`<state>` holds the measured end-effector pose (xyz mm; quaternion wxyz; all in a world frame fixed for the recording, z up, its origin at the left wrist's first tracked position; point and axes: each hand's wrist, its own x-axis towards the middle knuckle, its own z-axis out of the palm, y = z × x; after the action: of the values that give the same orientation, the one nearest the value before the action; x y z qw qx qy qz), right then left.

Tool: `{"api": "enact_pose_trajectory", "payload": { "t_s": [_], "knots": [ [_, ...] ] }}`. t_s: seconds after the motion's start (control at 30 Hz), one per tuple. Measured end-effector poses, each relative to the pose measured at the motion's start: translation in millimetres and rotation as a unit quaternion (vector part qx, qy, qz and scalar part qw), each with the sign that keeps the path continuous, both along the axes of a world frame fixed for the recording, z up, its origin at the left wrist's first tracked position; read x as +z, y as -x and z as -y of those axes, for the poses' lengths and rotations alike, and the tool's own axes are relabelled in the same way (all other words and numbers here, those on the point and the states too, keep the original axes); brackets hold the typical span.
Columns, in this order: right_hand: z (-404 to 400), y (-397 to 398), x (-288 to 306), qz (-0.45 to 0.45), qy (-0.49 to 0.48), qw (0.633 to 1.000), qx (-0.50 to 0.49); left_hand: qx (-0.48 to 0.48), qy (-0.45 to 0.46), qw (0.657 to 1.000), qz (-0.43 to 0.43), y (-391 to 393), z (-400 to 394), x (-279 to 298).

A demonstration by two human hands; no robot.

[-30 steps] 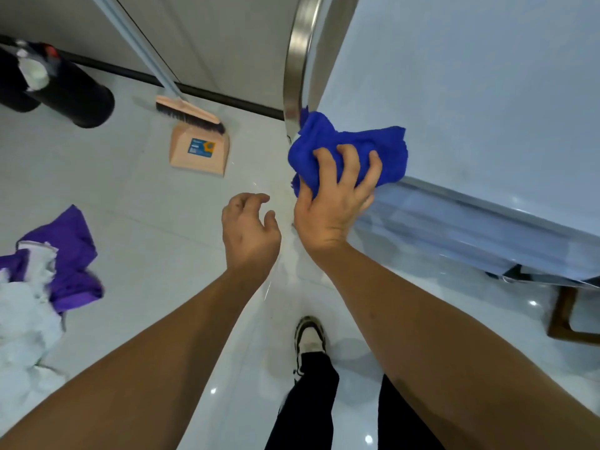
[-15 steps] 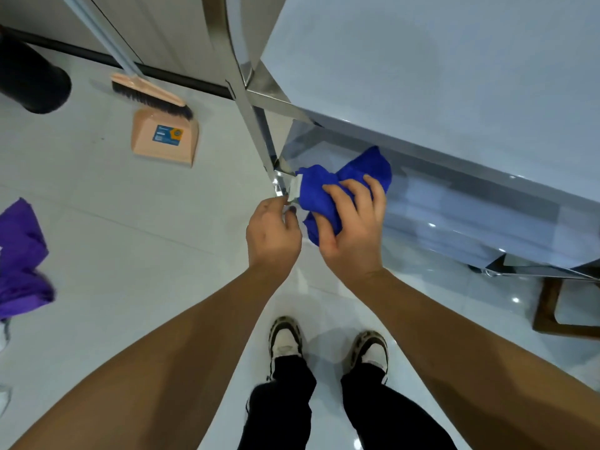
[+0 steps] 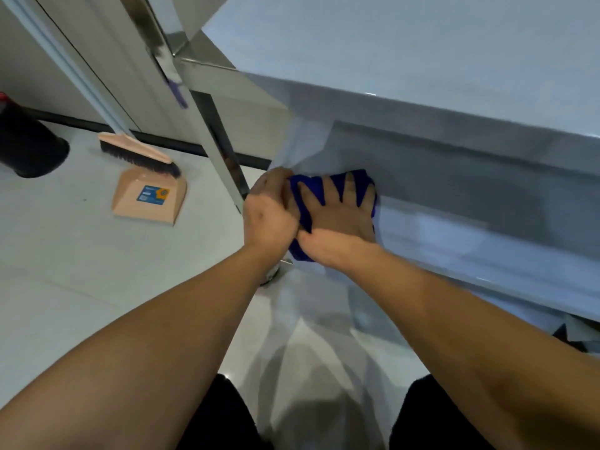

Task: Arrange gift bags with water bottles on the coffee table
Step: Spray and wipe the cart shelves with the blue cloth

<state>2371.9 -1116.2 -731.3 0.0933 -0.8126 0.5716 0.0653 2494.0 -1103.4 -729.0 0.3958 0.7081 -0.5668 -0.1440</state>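
A blue cloth [image 3: 363,177] lies on the lower shelf [image 3: 470,235] of the glossy coffee table [image 3: 422,60], at its left end. My right hand [image 3: 337,222] presses flat on the cloth with its fingers spread. My left hand [image 3: 269,209] sits right beside it, fingers curled over the cloth's left edge, next to the table's chrome leg [image 3: 211,131]. No gift bag or water bottle is in view.
A peach dustpan [image 3: 146,203] with a brush [image 3: 136,154] and a long handle stands on the white tiled floor to the left. A black bin [image 3: 29,147] is at the far left by the wall. My dark trouser legs fill the bottom.
Both hands have gone lower and further under the tabletop with the cloth. My right hand has flattened on it, and my left hand has closed in against the cloth's edge.
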Motion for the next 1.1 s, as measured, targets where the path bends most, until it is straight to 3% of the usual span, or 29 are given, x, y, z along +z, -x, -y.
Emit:
{"api": "enact_pose_trajectory", "payload": {
  "t_s": [0.27,0.63,1.1],
  "knots": [
    [12,-14,-14,0.027,0.098,0.994,-0.037,0.028,-0.031,0.999,0.02,-13,46,-22],
    [27,-12,-8,0.043,0.09,0.993,-0.058,-0.021,-0.032,0.999,-0.008,-13,36,-15],
    [92,-38,-13,0.012,0.057,0.997,-0.057,0.024,-0.009,0.994,-0.107,-13,62,-20]
  ]
}}
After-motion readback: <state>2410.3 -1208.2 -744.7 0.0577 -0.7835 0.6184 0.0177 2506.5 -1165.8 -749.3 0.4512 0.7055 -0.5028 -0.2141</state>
